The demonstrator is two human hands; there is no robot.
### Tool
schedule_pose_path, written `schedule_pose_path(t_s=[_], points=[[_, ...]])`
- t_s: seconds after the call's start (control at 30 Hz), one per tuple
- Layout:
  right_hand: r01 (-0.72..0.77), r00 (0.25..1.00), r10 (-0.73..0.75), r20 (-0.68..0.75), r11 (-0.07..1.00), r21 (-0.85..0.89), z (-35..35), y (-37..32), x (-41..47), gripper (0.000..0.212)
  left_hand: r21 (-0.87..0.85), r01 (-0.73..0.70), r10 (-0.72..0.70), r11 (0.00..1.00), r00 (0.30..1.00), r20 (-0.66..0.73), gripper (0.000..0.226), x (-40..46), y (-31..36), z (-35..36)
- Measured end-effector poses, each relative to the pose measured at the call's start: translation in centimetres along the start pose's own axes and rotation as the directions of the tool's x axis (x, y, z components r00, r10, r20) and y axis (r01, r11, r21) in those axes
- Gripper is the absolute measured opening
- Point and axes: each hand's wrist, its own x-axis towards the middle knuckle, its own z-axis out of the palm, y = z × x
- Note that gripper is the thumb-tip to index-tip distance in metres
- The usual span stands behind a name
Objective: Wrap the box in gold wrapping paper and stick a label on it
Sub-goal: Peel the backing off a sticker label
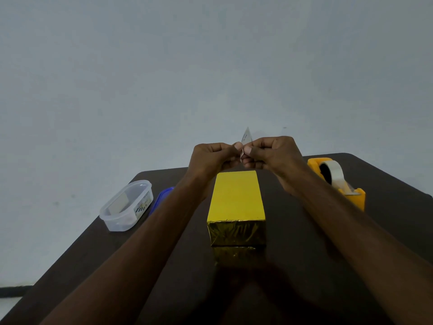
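Above the far end of the box (236,198), both hands pinch a small white label (246,140).

Left hand (210,158) and right hand (273,156) meet fingertip to fingertip, fingers curled tight on the label's lower edge, its pointed corner sticking up past them. Just below the fingers sits the box, already covered in gold paper, lying lengthwise on the dark table (386,188). Off beyond the right-hand fingers stands a yellow tape dispenser (337,181); out from the left-hand fingers sits a clear plastic tub (126,205), its blue lid (161,200) beside it.
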Motion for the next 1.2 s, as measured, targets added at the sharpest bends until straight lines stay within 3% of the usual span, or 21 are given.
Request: schedule_pose_path(t_s=[0.47,0.73,0.93,1.2], points=[[-0.064,0.998,0.063,0.017,0.99,0.123,0.3,0.6,0.1,0.012,0.173,-0.117,0.13,0.978,0.989,-0.064,0.026,-0.3,-0.8,0.8],[-0.159,0.987,0.15,0.056,0.952,0.26,0.3,0.2,0.0,0.027,0.277,-0.157,0.189,0.948,0.977,-0.095,0.023,-0.2,-1.0,1.0],[-0.179,0.983,0.161,0.089,0.948,0.263,0.1,0.0,-0.3,0.042,0.29,-0.141,0.176,0.947,0.979,-0.098,0.024,-0.2,-0.8,0.9],[-0.159,0.987,0.153,0.044,0.971,0.179,-0.2,0.1,-0.3,0.021,0.24,-0.132,0.151,0.962,0.987,-0.064,0.026,-0.3,-0.5,0.7]])
